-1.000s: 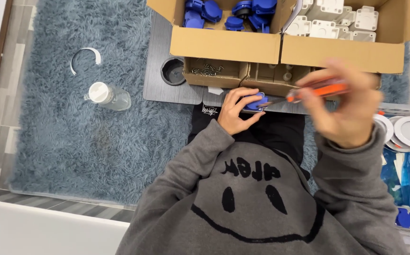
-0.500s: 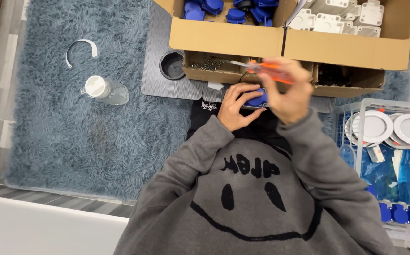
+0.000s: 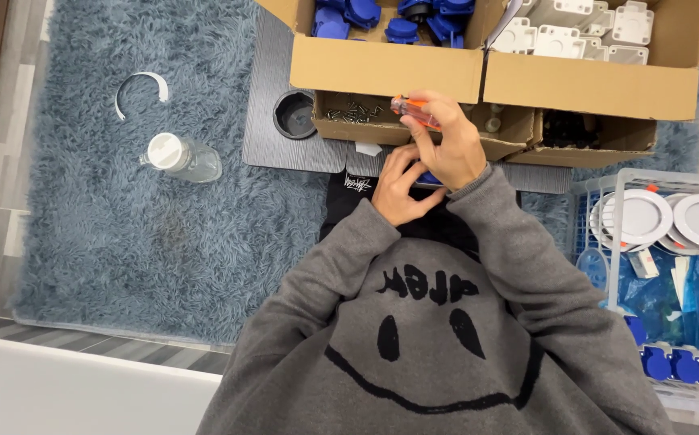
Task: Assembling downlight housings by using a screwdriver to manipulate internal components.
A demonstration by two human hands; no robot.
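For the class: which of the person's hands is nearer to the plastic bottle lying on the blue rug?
Left. The left hand sits on the bottle's side of the lap; the right hand, holding an orange-handled tool, is farther away.

1. Screwdriver point(image 3: 415, 113): orange translucent handle, gripped in the right hand point(image 3: 448, 149), lying tilted across the front edge of the cardboard boxes; shaft hidden.
2. Blue part point(image 3: 428, 178): small, plastic, mostly covered, pinched between the left hand point(image 3: 402, 189) and the right, held above the lap; shape cannot be told.
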